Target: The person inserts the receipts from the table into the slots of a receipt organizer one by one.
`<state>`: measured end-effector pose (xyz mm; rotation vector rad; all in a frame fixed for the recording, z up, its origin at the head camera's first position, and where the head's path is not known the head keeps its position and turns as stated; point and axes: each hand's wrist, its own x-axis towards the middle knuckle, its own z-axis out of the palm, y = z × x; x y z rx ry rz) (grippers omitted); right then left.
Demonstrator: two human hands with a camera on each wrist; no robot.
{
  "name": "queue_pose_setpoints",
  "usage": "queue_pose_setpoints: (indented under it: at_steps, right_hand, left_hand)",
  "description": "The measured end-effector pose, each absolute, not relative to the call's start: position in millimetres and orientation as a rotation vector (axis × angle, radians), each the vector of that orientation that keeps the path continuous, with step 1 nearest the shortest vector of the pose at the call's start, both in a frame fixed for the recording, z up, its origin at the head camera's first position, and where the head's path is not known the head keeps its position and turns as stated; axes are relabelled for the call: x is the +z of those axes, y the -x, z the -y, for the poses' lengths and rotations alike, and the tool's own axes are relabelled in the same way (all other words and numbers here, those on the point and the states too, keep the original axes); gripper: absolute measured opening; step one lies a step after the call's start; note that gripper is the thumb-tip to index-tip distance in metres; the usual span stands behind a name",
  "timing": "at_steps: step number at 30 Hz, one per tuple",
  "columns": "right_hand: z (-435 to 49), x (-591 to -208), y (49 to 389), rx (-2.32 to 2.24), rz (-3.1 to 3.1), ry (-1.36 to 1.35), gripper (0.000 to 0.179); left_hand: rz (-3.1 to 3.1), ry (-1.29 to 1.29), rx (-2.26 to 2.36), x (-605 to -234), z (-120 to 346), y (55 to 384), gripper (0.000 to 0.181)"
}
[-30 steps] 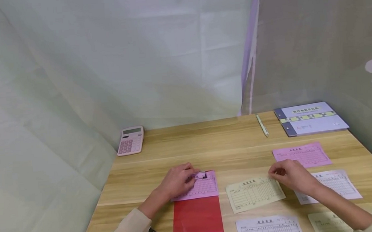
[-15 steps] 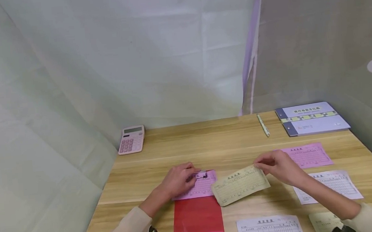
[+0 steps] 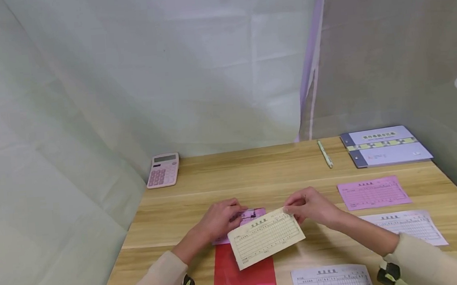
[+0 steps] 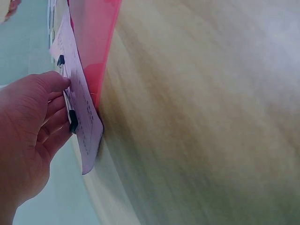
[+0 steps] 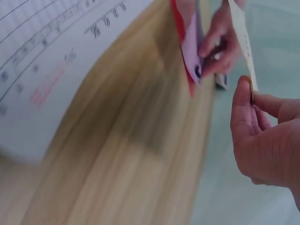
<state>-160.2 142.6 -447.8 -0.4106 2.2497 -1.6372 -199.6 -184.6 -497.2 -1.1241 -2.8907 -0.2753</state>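
My left hand (image 3: pixel 220 220) grips the metal clip (image 4: pixel 72 121) at the top of a red clipboard (image 3: pixel 237 280), thumb on one side and fingers on the other in the left wrist view. A pink printed form (image 4: pixel 84 112) lies on the board under that clip. Between thumb and fingertips, my right hand (image 3: pixel 312 207) pinches the top right corner of a pale yellow form (image 3: pixel 266 238). This yellow sheet hangs tilted over the clipboard, hiding much of the pink form in the head view.
To the right lie another pink form (image 3: pixel 373 193), a white form (image 3: pixel 410 226) and, nearer, a second white form (image 3: pixel 332 282). A pink calculator (image 3: pixel 163 170), a pen (image 3: pixel 325 154) and a ledger book (image 3: pixel 387 145) sit along the table's back edge.
My right hand has lifted the yellow form off the table and carried it left over the clipboard. The left hand has stayed at the clip.
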Motion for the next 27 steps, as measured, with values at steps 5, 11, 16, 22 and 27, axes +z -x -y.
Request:
queue_pose_setpoints:
  at_steps: [5, 11, 16, 22, 27]
  right_hand:
    - [-119, -461, 161, -1.595, -2.262, 0.329, 0.009]
    - [-92, -477, 163, -1.579, -2.324, 0.296, 0.005]
    - [-77, -485, 170, -1.585, -2.336, 0.309, 0.006]
    - [-69, -490, 180, -1.568, -2.361, 0.309, 0.010]
    - [-63, -496, 184, -1.538, -2.377, 0.323, 0.012]
  left_hand:
    - [2.908, 1.141, -0.267, -495, 184, 202, 0.032]
    - [2.922, 1.153, -0.260, -491, 184, 203, 0.032]
    - [2.919, 1.171, -0.270, -490, 184, 204, 0.031]
    - [2.914, 1.182, -0.308, -490, 183, 204, 0.029]
    - [2.903, 1.190, -0.317, -491, 185, 204, 0.029]
